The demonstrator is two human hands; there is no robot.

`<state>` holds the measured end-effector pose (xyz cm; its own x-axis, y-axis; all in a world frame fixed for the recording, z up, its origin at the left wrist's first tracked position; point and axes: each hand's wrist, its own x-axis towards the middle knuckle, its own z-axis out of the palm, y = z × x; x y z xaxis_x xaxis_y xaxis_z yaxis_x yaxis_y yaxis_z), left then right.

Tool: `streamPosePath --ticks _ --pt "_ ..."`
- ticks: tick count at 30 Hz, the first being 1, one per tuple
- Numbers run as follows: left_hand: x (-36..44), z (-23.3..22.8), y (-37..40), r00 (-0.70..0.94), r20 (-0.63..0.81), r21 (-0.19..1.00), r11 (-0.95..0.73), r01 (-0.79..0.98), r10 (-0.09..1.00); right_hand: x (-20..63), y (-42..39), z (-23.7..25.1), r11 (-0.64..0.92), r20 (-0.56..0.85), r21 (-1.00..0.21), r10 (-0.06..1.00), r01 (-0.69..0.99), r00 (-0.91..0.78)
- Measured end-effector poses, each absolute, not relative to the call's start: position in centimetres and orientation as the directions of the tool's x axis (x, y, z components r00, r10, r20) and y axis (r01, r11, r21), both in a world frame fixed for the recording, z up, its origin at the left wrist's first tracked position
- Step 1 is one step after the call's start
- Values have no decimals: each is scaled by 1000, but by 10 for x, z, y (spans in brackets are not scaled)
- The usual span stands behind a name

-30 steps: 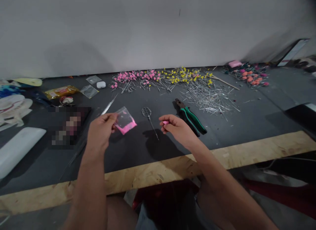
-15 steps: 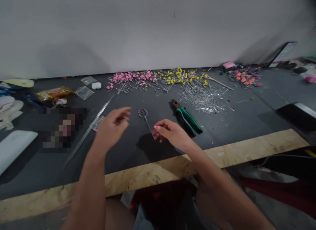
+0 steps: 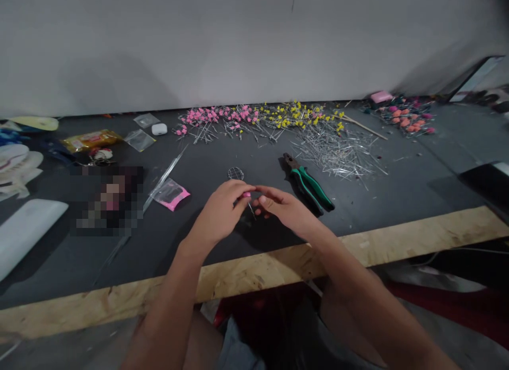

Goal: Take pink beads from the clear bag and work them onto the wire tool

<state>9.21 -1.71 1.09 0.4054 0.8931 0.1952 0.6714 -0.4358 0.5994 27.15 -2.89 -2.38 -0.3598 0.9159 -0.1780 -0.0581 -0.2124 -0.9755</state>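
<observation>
My left hand (image 3: 220, 211) is closed in a pinch on a small pink lump (image 3: 246, 194), which looks like soft clay. From the other side comes my right hand (image 3: 280, 204), its forefinger tip reaching the lump. Its thumb and other fingers are bent in close together, and whatever sits between them is hidden. Under both hands lies a small wire piece shaped like a racket (image 3: 235, 173), its round mesh head showing beyond the fingers and its thin handle partly covered. A clear bag with pink material (image 3: 172, 195) rests left of my left hand. Green-handled pliers (image 3: 308, 184) lie to the right.
Along the wall lie pink-tipped wires (image 3: 202, 117), yellow-tipped wires (image 3: 296, 115) and a heap of bare wires (image 3: 342, 152). Orange pieces (image 3: 407, 118) lie farther right. Long clear strips (image 3: 165, 174) cross the left side. A wooden edge (image 3: 254, 271) borders the dark table.
My left hand has moved right and met my right hand, pinching the pink lump that my right fingers held before. The clear bag is now uncovered. The view has shifted slightly.
</observation>
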Motion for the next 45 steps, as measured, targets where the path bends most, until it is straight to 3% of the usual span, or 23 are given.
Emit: streamPosePath --ticks 5,7,11,14,26,30,33,37,40,45 --pt "71 -2 -11 378 -64 516 -293 805 924 276 -32 -32 -267 -261 -964 932 8 -251" --pt "70 -6 -11 427 -102 518 -319 794 899 276 -36 -35 -186 -207 -977 939 103 -275" --pt "81 -9 -13 479 -57 549 -373 748 876 272 -42 -35 162 -5 -876 939 454 -343" --pt "89 -11 -12 493 -31 543 -400 738 869 267 -42 -34 300 68 -760 919 576 -389" --pt "102 -14 -4 483 42 575 -417 704 875 261 -28 -36 263 59 -703 948 660 -314" --pt "103 -12 -2 447 38 617 -373 693 894 262 -27 -37 240 66 -736 956 633 -287" --pt "101 -11 -4 375 32 672 -298 678 926 265 -24 -34 139 31 -818 980 558 -199" --pt "103 -9 -14 325 133 792 -298 533 936 269 -23 -22 -134 -161 -974 976 183 -146" --pt "108 -6 -21 293 227 830 -342 440 929 271 -26 -9 -313 -282 -946 924 -86 -259" --pt "111 -5 -22 303 343 798 -446 406 889 272 -27 0 -336 -243 -892 920 -302 -307"
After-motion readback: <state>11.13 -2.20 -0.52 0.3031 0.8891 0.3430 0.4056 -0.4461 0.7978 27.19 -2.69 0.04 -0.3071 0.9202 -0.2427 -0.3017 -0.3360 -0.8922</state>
